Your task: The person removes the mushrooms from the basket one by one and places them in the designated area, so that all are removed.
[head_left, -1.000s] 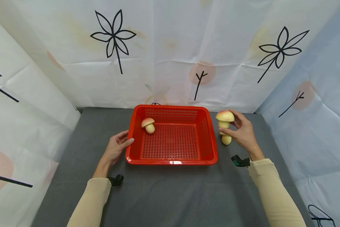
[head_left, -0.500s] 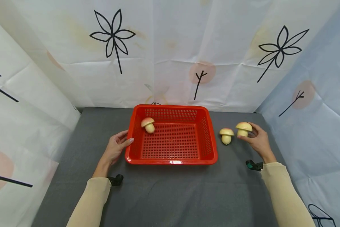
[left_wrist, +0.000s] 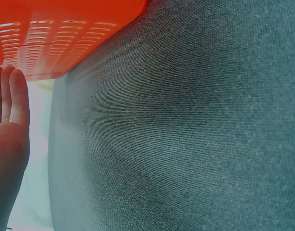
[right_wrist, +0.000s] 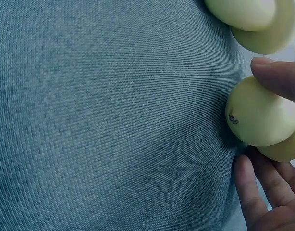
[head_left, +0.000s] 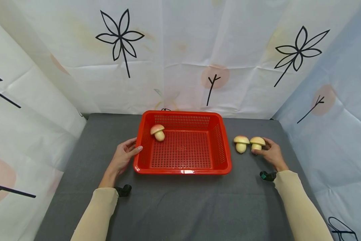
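Note:
In the head view, my left hand (head_left: 124, 156) is at the left side of a red plastic basket (head_left: 180, 172), thumb over the rim. The left wrist view has straight fingers (left_wrist: 18, 96) against the basket's slotted outer wall. My right hand (head_left: 271, 154) holds a toy mushroom (head_left: 257, 142) with a yellow cap and pale stem, standing close to the table. In the right wrist view the thumb lies on its stem (right_wrist: 263, 113), with fingers on the far side. A second toy mushroom (head_left: 241, 144) stands just left of it.
Inside the basket, near its left wall, lies another toy mushroom (head_left: 158, 132) with a pinkish cap. A grey cloth (head_left: 180, 207) covers the table. White printed curtains (head_left: 180, 53) enclose the back and both sides.
My right hand first carried its mushroom rightward from in front of the other one, then lowered it to the table beside it. The left hand and the basket stayed put.

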A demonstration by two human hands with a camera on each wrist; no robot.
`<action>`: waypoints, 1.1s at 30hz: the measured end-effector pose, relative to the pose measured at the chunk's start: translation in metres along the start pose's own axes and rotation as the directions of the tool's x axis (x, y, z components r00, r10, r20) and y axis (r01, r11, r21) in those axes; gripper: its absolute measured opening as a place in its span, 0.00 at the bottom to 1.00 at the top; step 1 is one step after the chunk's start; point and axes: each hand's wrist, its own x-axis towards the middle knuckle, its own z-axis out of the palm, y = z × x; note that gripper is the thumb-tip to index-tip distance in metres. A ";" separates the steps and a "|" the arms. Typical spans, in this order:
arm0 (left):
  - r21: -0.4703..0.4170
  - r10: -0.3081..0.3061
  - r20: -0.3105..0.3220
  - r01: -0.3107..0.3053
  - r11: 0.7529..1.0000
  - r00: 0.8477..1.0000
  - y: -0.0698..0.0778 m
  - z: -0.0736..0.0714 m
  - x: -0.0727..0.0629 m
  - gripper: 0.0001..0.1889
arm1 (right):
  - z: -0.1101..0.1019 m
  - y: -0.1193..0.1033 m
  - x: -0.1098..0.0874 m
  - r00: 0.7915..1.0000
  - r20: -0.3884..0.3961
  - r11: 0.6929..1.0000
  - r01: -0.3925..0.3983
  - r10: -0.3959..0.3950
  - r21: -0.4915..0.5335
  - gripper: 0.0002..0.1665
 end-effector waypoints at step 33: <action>-0.002 0.009 0.011 -0.009 1.000 1.000 -0.001 0.000 0.001 0.31 | -0.019 -0.023 0.005 0.996 -0.020 0.996 0.084 -0.084 -0.035 0.58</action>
